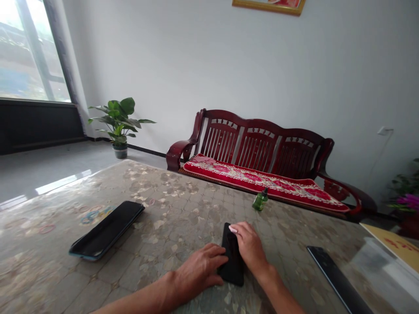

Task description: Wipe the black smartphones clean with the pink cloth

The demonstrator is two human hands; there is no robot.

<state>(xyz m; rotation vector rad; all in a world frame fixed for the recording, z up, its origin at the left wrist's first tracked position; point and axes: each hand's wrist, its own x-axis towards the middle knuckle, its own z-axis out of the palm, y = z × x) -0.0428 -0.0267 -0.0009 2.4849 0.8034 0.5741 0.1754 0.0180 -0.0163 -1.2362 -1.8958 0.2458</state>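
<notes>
A black smartphone [233, 266] lies face up on the table in front of me. The fingers of my left hand [204, 266] are apart and touch the phone's left side, with the thumb near its lower corner. At the top right of the phone, my right hand [249, 244] pinches a small pale pink piece [233, 229] against the screen. What that piece is I cannot make out. A small green bottle [260, 200] with a dark cap stands beyond my right hand.
Left on the table [157, 270] lie a larger dark phone-like slab [109, 229] and several rubber bands [94, 215]. A long dark flat object [337, 277] and a yellow printed box or card [393, 244] are at the right. Behind stands a wooden bench [255, 144].
</notes>
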